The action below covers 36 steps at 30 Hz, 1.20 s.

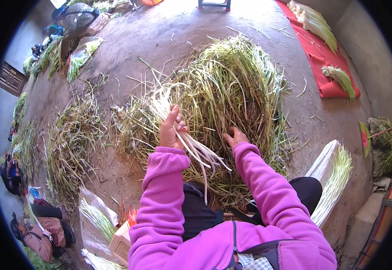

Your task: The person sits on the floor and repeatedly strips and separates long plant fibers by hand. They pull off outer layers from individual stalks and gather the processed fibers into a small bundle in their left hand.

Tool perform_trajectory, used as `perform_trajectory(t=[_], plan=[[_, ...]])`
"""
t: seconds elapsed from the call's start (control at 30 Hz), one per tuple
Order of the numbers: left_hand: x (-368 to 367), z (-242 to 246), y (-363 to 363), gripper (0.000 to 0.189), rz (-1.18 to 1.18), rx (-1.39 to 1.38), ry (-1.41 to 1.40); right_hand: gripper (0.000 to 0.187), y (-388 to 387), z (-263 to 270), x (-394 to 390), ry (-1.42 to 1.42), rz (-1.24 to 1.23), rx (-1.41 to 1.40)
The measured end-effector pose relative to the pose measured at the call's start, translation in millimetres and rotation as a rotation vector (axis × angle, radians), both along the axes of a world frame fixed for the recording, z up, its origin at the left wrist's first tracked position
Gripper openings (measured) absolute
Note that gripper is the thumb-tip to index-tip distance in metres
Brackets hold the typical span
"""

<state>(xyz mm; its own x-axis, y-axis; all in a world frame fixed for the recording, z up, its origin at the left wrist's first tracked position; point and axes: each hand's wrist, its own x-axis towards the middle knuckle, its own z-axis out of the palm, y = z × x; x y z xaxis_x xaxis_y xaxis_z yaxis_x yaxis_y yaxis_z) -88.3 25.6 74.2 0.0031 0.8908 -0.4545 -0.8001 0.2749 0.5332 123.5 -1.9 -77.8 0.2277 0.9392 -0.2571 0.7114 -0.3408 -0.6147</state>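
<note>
My left hand [173, 130] is closed around a bunch of long pale stalks [196, 144], which look like blanched chives. Their white ends hang down toward my lap, and more pale strands stick out past the thumb. A large heap of green and yellowed leafy stalks [229, 77] lies on the floor before me, with brown, withered matter along its near side. At that near side is my right hand [236, 137], its thumb and forefinger against the stalks. Whether it grips any of them is hidden.
Withered leaf litter [76, 135] spreads at left. Pale bundles lie on a red cloth [317, 57], on a white sack [324, 165] at right, and on a sheet [96, 209] beside a plastic basket [121, 241]. Other people work along the left, one person [39, 233] nearby.
</note>
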Motion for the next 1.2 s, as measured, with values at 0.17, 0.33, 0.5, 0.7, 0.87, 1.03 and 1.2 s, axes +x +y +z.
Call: perform_trajectory(t=[0.17,0.33,0.5,0.7,0.87,1.03,1.2], plan=[[5.5,-0.4,1.2,0.02,0.001,-0.026,0.059,0.049,29.6,-0.5,-2.9,0.064,0.03,-0.048],[0.4,-6.0,2.6,0.019,0.005,0.006,0.06,0.031,33.2,55.2,11.4,0.698,0.073,-0.058],[5.3,-6.7,1.0,0.019,0.017,0.022,0.05,0.03,25.7,111.8,77.8,0.917,0.04,-0.093],[18.6,10.1,-4.5,0.026,0.055,-0.047,0.174,0.028,11.6,50.8,128.8,0.041,-0.2,0.494],[12.1,-2.9,-3.6,0.03,-0.007,0.019,0.088,0.02,-12.9,72.9,27.8,0.381,0.014,0.403],[11.9,-6.3,0.3,0.022,-0.078,0.06,0.032,0.024,7.2,16.1,-16.6,0.45,0.023,0.13],[8.4,-5.7,1.1,0.018,-0.065,0.014,0.054,0.029,23.5,10.0,-21.6,-0.072,0.037,-0.139]])
